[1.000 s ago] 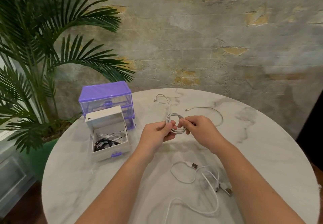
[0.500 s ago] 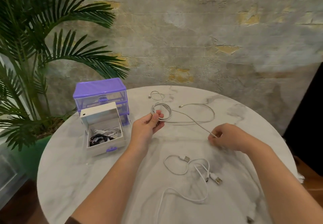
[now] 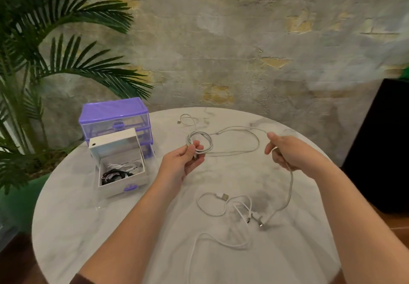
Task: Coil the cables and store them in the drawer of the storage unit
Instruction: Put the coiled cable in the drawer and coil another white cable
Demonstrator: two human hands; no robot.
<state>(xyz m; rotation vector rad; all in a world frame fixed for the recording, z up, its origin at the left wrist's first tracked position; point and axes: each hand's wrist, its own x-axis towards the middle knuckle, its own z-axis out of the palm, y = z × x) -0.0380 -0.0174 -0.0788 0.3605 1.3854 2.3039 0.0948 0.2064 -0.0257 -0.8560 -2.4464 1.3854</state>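
The round white marble counter point(image 3: 77, 212) holds everything. At its far left edge stands the purple plastic storage unit point(image 3: 114, 117), and its white drawer point(image 3: 120, 170) is pulled out and open, with coiled black and white cables inside.

The left hand point(image 3: 181, 164) is over the middle of the counter. Its fingers point(image 3: 195, 148) pinch a small coil of thin white cable point(image 3: 200, 143). The loose part of this cable loops toward the far edge and comes back to the right hand point(image 3: 290, 150). That hand's fingers are curled round the cable, and the tail hangs down to the counter.

A second loose white cable point(image 3: 212, 204) lies near the front edge. The hanging tail ends just beside its plugs.

The tail could catch on that second cable and drag it along, making a knot. If the left hand's pinch slips, the coil could spring open. A hard pull by the right hand could also tug the loops out of shape.
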